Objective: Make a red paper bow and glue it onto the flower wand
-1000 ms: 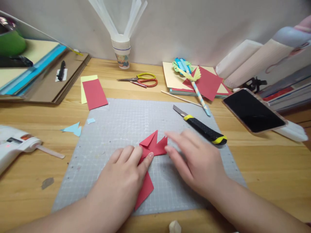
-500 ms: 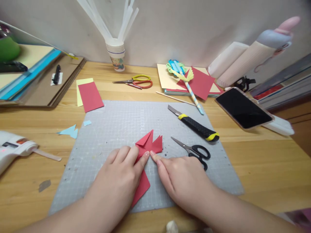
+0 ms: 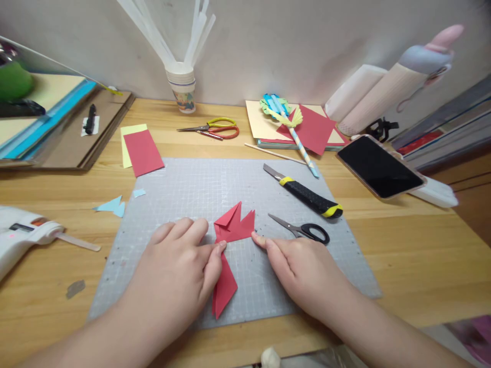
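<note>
A folded red paper piece [image 3: 231,245] with two pointed tips lies on the grey cutting mat [image 3: 199,189]. My left hand [image 3: 179,276] lies flat on its left side, fingers spread, the thumb tip pressing the fold. My right hand [image 3: 297,266] rests on the mat to the right, its fingers stretched out and one fingertip touching the paper's right edge. Small black-handled scissors [image 3: 303,230] lie just beyond my right hand. A black and yellow utility knife [image 3: 307,194] lies further back on the mat.
A glue gun [image 3: 23,232] sits at the left edge of the wooden desk. Red and yellow paper sheets [image 3: 141,148], blue scraps [image 3: 111,206], yellow-handled scissors [image 3: 215,128], a paper cup [image 3: 182,89], a paper flower craft [image 3: 287,117] and a phone [image 3: 379,166] lie around the mat.
My right hand drew back off the black scissors, then slid its fingertip along the paper's lower edge to the right tip. My left hand shifted slightly left on the paper.
</note>
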Tool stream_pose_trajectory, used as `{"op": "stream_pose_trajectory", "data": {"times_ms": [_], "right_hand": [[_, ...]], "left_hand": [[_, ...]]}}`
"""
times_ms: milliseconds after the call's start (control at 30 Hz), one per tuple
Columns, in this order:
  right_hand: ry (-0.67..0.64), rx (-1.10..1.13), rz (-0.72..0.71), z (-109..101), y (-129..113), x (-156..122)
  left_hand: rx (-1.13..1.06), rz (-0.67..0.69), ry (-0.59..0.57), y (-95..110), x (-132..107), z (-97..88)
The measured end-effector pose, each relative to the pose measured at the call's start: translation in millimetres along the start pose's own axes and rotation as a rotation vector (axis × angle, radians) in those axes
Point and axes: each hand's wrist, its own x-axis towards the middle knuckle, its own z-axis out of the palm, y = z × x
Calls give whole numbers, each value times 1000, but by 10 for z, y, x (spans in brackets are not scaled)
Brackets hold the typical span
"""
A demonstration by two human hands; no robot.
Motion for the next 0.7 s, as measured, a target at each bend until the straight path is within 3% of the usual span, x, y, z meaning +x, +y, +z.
{"op": "stream_pose_trajectory", "data": {"times_ms": [333, 533, 633, 700], "right_hand": [[-54, -17, 59, -20, -32, 111], [26, 134, -128, 48, -246, -125], [33, 176, -233, 197, -386, -246], [104, 100, -263, 332, -419, -272]], "left_hand": [[-102, -21, -121, -141, 74, -23], [-102, 15, -106, -167, 51, -31], [-156, 32, -90, -195, 45, -22], [-234, 45, -93, -238, 47, -6]]}}
